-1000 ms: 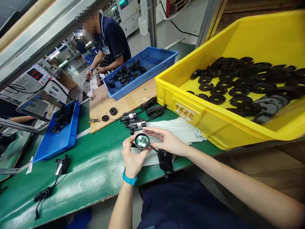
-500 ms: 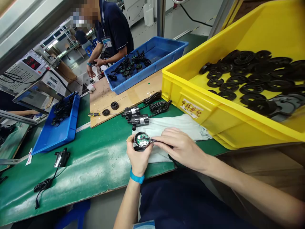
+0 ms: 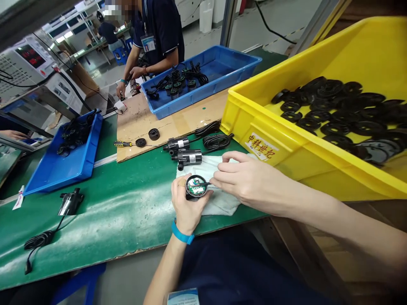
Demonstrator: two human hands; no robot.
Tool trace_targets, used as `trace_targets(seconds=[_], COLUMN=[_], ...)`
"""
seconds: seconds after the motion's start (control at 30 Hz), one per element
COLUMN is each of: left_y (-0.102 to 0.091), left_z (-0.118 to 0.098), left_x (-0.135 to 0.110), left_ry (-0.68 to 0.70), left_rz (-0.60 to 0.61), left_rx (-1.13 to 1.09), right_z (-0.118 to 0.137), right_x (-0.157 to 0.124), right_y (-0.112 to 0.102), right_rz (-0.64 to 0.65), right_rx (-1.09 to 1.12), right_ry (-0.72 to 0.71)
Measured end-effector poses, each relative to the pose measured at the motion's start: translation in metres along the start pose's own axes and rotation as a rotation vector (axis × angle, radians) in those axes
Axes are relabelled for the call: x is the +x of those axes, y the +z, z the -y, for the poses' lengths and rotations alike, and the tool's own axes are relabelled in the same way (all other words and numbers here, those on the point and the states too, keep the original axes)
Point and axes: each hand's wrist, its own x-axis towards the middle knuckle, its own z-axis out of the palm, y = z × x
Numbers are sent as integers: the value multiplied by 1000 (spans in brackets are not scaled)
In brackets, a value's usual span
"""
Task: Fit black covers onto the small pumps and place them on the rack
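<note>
The left hand (image 3: 187, 207) grips a round black plastic housing (image 3: 190, 195) over a white cloth (image 3: 219, 203), its green circuit board (image 3: 196, 184) exposed. The right hand (image 3: 244, 180) pinches a thin dark tool (image 3: 206, 184) (tip at the board), apparently mid-step; the next move calls for a steady hold.

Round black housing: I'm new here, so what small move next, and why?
Probably hold the left hand still while the right hand eases the thin dark tool onto the green circuit board: the housing faces up in that hand, tool tip over its rim.
</note>
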Motion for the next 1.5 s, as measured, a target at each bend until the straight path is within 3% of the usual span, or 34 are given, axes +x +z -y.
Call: trace_targets(seconds=[0.17, 0.4, 0.5, 0.63, 0.73, 0.8, 1.0, 1.23, 1.5], left_y=[1, -2, -5, -9, -11, -12, -9, -8, -23], left_z=[-2, -3, 2, 12, 18, 20, 21, 29, 15], left_x=[2, 12, 14, 14, 15, 16, 12, 9, 19], left_ry=[33, 24, 49, 228, 400, 429, 362, 188, 136], left_rz=[52, 110, 157, 150, 177, 177, 129, 102, 196], left_rx=[-42, -115, -80, -35, 33, 80, 20, -2, -99], right_z=[9, 11, 4, -2, -1, 0, 1, 7, 4], right_x=[13, 40, 47, 50, 54, 57, 65, 70, 66], right_y=[-11, -20, -20, -17, -15, -15, -14, -12, -5], right_rz=[113, 308, 319, 266, 290, 321, 296, 389, 245], right_rx=[-411, -474, -485, -480, -434, -416, -414, -494, -456], right_ry=[-272, -407, -420, -407, -408, -408, -436, -443, -456])
